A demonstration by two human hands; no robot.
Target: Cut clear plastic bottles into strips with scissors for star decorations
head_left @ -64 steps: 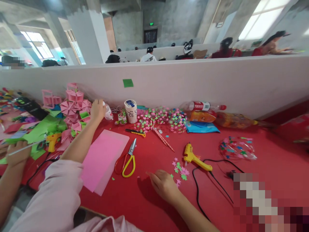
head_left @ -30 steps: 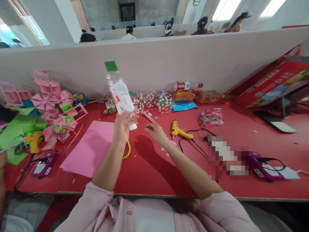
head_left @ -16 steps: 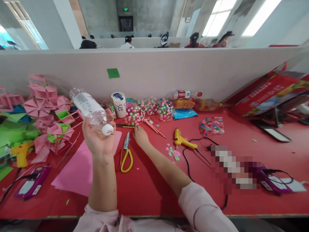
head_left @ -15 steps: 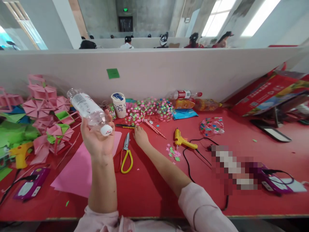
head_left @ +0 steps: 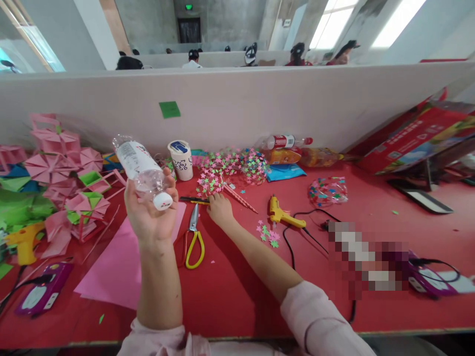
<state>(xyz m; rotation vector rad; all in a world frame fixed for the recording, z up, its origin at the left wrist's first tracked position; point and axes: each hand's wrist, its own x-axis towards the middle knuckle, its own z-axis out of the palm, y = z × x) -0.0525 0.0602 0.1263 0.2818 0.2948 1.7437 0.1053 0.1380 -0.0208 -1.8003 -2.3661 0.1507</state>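
A clear plastic bottle (head_left: 139,160) with a white label and white cap lies tilted in my raised left hand (head_left: 152,212), its cap end toward me. My right hand (head_left: 221,210) rests low on the table, fingers curled over the near end of a slim black-and-yellow tool (head_left: 200,200), perhaps a pen or craft knife; its fingertips are partly hidden. Between my hands lie scissors (head_left: 194,244) with one yellow and one red handle. Pink paper sheets (head_left: 118,262) spread under my left arm. Beyond my right hand sits a heap of pink and green paper stars (head_left: 218,170).
A patterned paper cup (head_left: 181,160) stands at the divider. Folded pink paper pieces (head_left: 55,163) and one yellow glue gun (head_left: 25,242) crowd the left. Another glue gun (head_left: 284,215) with a trailing cord is at right, near loose stars (head_left: 267,235). Bottles (head_left: 282,142) lie behind.
The view has shifted slightly. My left hand still holds the bottle, turned a little more upright. My right hand stays at the slim tool with little movement.
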